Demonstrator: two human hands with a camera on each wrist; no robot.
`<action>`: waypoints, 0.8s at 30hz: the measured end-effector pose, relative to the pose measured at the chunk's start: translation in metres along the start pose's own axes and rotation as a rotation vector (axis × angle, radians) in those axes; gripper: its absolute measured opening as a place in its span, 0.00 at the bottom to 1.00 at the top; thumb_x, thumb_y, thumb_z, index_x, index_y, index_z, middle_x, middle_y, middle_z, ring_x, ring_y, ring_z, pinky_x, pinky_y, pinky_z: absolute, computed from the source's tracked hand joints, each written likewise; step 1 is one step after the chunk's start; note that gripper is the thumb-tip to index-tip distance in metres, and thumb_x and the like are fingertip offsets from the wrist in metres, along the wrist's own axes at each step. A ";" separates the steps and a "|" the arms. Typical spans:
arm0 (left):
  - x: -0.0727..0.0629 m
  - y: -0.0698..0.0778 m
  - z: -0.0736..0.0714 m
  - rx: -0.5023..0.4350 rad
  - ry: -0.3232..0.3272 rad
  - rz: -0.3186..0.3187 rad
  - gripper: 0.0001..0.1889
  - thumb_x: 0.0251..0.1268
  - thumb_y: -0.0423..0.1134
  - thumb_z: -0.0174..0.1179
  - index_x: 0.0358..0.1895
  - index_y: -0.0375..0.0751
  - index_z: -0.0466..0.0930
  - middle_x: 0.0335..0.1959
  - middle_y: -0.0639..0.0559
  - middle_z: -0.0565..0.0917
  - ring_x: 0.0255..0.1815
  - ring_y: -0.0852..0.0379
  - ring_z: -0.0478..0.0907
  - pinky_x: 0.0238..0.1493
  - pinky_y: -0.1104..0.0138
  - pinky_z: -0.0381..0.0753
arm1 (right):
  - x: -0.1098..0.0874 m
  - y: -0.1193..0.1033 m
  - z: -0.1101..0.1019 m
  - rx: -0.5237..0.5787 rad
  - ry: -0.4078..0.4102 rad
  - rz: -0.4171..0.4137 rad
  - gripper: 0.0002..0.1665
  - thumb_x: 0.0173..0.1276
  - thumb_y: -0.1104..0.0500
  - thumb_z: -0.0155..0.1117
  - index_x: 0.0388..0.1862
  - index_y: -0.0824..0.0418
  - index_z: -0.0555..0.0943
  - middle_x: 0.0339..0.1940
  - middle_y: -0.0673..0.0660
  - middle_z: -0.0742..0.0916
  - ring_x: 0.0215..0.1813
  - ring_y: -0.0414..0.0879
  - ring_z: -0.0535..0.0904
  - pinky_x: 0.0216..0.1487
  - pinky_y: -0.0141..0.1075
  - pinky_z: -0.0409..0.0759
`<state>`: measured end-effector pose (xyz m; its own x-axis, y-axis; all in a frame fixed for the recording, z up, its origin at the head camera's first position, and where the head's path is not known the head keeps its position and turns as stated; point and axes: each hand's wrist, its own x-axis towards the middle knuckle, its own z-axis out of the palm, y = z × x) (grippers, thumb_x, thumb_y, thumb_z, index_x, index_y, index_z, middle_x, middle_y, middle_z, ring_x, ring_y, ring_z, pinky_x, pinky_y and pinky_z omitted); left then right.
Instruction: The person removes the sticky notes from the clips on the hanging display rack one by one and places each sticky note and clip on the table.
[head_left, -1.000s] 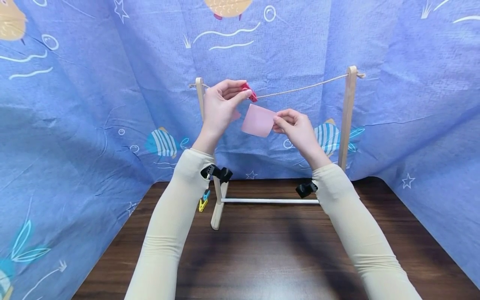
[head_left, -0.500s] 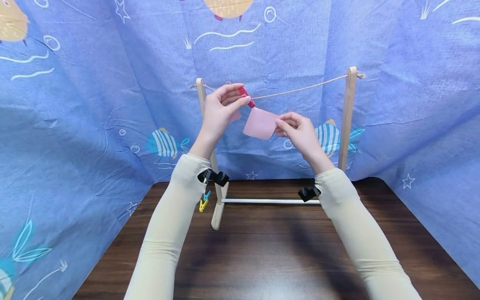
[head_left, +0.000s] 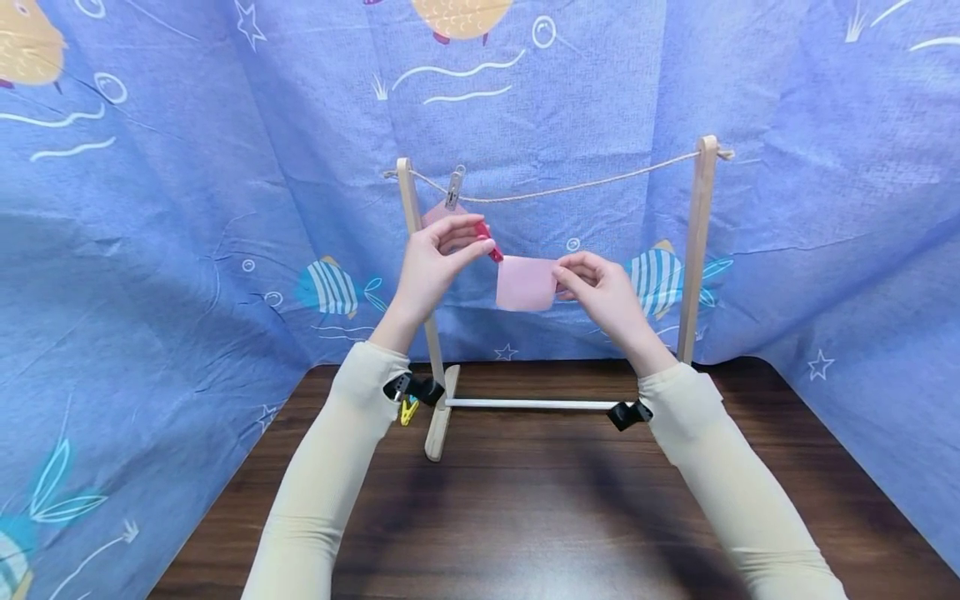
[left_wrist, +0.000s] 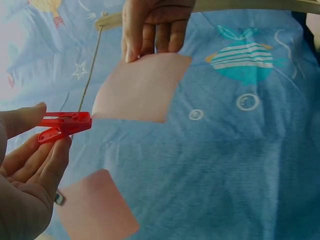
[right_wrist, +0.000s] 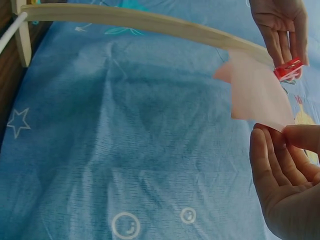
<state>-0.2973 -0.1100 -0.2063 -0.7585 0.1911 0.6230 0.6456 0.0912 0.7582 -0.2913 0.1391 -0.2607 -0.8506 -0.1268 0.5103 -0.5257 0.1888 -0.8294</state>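
My left hand [head_left: 429, 262] pinches a red clothespin [head_left: 491, 242] between thumb and fingers, below the rope [head_left: 577, 187]. The nose of the clothespin meets the upper left corner of a square pink paper [head_left: 527, 285], seen also in the left wrist view. At the paper's right edge, my right hand [head_left: 603, 296] pinches it between thumb and fingers, holding it out flat. Behind my left hand, a second pink paper [left_wrist: 97, 207] hangs from the rope by a silver clip [head_left: 454, 188]; my fingers partly cover it in the head view.
The rope spans two wooden posts [head_left: 696, 250], joined low down by a white bar [head_left: 532, 404]. A yellow clothespin [head_left: 408, 411] lies on the dark wooden table [head_left: 510, 517] by the left foot. A blue patterned curtain [head_left: 570, 108] surrounds the table.
Both hands have come down with the clothespin and paper, from rope height to below it. Clothespin and paper corner, apart at first, now meet. The silver clip has come into sight.
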 end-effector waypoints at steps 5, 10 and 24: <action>-0.018 -0.008 0.000 0.010 -0.035 -0.048 0.20 0.65 0.38 0.70 0.59 0.38 0.82 0.49 0.45 0.87 0.53 0.53 0.83 0.57 0.62 0.80 | -0.015 0.007 -0.001 -0.027 -0.007 0.011 0.19 0.76 0.54 0.62 0.51 0.70 0.81 0.45 0.64 0.88 0.41 0.41 0.86 0.45 0.40 0.86; -0.034 -0.015 0.003 0.006 -0.060 -0.079 0.20 0.65 0.38 0.70 0.59 0.40 0.82 0.50 0.46 0.87 0.53 0.53 0.83 0.56 0.61 0.81 | -0.032 0.013 -0.001 -0.047 -0.026 0.039 0.19 0.76 0.52 0.62 0.52 0.68 0.81 0.46 0.63 0.88 0.43 0.51 0.86 0.44 0.37 0.86; -0.088 -0.048 0.005 0.028 -0.073 -0.176 0.20 0.63 0.39 0.72 0.57 0.41 0.84 0.48 0.46 0.88 0.51 0.54 0.84 0.57 0.61 0.80 | -0.067 0.041 -0.011 -0.118 -0.007 0.080 0.18 0.76 0.53 0.63 0.51 0.67 0.83 0.44 0.63 0.88 0.39 0.46 0.85 0.44 0.37 0.85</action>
<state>-0.2611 -0.1259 -0.2987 -0.8519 0.2405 0.4651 0.5069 0.1560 0.8478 -0.2564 0.1659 -0.3264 -0.8902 -0.1134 0.4413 -0.4536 0.3122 -0.8348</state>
